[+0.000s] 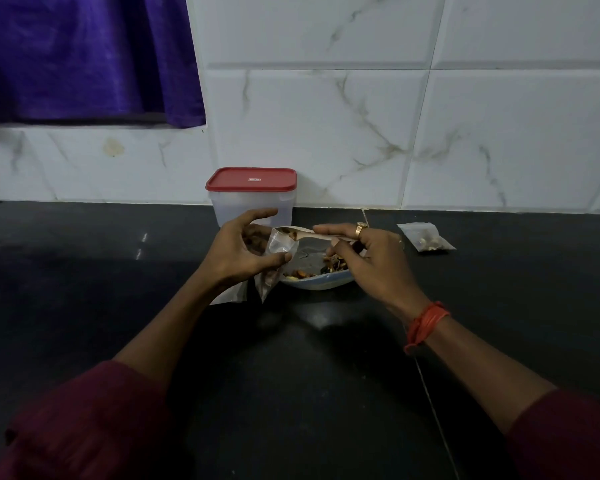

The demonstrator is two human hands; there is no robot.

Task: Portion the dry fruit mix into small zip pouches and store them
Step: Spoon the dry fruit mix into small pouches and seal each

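1. Presently, head view, left hand (243, 252): fingers and thumb curled, pinching a small clear pouch (280, 244) at its mouth, above the left rim of the bowl (321, 285).
2. Right hand (373, 261): fingers closed on the handle of a spoon (310, 233), whose loaded tip sits at the pouch mouth.
3. Dry fruit mix (333, 263): a thin remainder in the bowl, and some on the spoon.
4. Filled pouch (426, 239): lies flat on the counter (118, 289), well right of the bowl.
5. Box (252, 194): red lid on, standing against the wall behind the bowl; probably the store.
6. Step in hand, as judged: spooning mix into the pouch.
   - Hold the mouth wide and over the bowl, so spills fall back in.
   - Put the spoon tip inside before tilting, and tilt slowly.
   - Keep the zip strip free of crumbs.
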